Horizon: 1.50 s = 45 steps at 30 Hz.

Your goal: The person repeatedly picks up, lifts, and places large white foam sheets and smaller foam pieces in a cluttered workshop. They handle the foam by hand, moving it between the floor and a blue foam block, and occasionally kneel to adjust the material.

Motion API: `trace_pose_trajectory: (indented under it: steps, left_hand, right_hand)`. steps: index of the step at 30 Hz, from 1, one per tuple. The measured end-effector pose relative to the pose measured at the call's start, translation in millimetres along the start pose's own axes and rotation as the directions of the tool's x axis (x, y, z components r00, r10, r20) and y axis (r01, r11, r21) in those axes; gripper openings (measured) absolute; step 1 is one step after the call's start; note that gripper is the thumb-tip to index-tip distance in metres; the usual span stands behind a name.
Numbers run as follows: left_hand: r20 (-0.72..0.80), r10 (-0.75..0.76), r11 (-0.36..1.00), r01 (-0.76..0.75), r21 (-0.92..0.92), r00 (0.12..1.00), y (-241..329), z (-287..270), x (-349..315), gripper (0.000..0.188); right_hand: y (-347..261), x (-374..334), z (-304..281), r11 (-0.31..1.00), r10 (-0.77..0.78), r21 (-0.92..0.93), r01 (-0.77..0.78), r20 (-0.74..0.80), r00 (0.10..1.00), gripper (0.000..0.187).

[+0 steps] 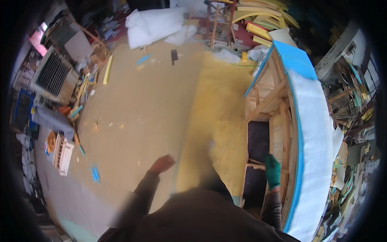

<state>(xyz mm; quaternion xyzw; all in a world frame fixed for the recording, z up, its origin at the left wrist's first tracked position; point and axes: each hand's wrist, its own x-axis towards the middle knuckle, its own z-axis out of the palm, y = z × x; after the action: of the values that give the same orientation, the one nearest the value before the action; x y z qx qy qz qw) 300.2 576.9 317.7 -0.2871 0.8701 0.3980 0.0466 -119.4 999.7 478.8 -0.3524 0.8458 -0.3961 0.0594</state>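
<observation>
Has the right hand [273, 171], in a green glove [273, 177], over the open side of a long wooden frame [286, 129] with blue edges [298, 60] and a white padded cover [314, 149]. Cannot quite tell the gloved fingers as apart or clamped on the wood, with such a small, dim view. Holds the bare left hand [162, 163] well to the left of the frame, above the flat brown floor [133, 105], with fingers curled together. Stands just left of the frame, on a dusty yellow sheet [225, 121]. Past the frame's far end, sees curved yellow foam strips [262, 16] and, farther left, a puffy white roll [155, 27].
</observation>
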Motion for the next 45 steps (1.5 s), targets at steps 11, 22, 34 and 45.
trace_pose_trajectory:
  steps: [11, 22, 34, 45]
  left_hand:
    - [0.232, -0.746, 0.440, 0.723, -0.532, 0.625, -166.3, -76.4, -26.9, 0.018]
    - [0.544, -0.616, 0.600, 0.787, -0.145, 0.570, -203.4, -223.0, 477.3, 0.027]
    - [-0.145, 0.030, 0.958, -0.070, -0.277, 0.989, -17.3, -521.8, 1148.6, 0.014]
    - [0.622, -0.215, 0.977, 0.159, 0.145, 0.753, 168.8, -372.1, 1302.5, 0.030]
  right_hand:
    - [-41.6, 347.5, 177.1, 0.964, -0.200, 0.230, 0.137, 0.279, 0.939, 0.025]
    - [19.3, 642.8, 267.3, 0.948, 0.026, 0.318, 0.030, -0.170, 0.985, 0.025]
    - [45.6, 828.5, 239.1, 0.859, 0.485, 0.132, -0.494, 0.098, 0.869, 0.025]
    - [207.5, 1020.2, 219.5, 0.823, 0.508, 0.397, -0.406, -0.195, 0.839, 0.033]
